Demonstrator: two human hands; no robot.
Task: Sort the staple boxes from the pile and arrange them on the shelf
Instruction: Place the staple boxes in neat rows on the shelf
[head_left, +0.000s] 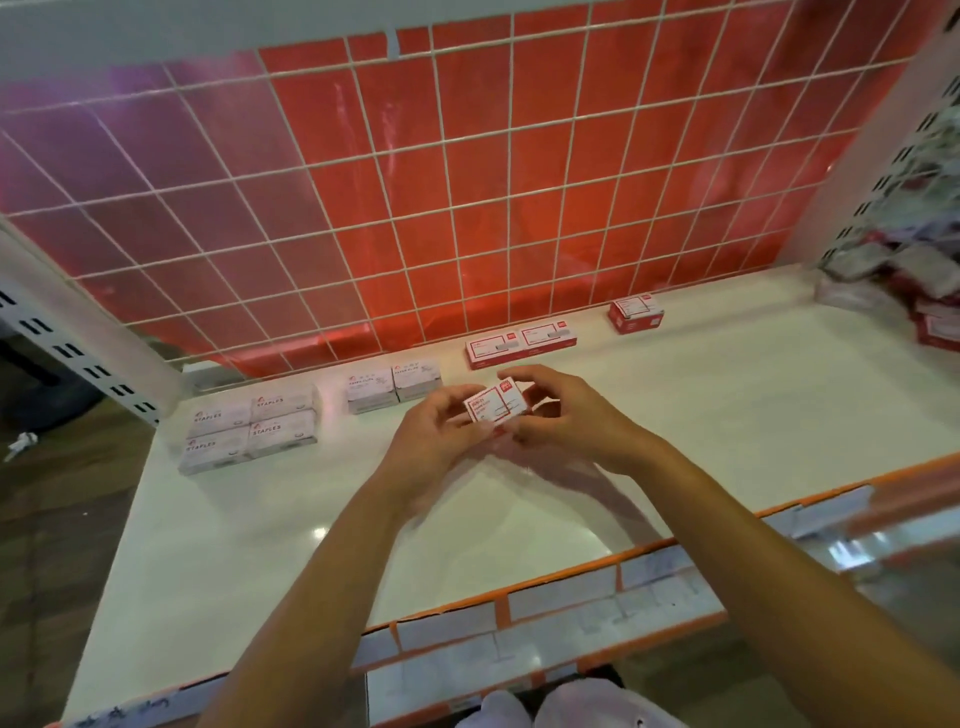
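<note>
Pinching one red-and-white box (496, 405), both hands (436, 436) (566, 415) curl closely round it.

Person's bare left hand (436, 434) and bare right hand (569, 415), slim fingers, fine detail blurred. Bare left forearm (353, 561) and bare right forearm (769, 561), both uncovered as far as the frame edge shows. Two rounded white fabric-covered shapes (587, 706) at the bottom edge, part of the person's clothing; knees or shoes, cannot tell. Right one has a small dark mark (641, 721). Soft creases in the cloth.
</note>
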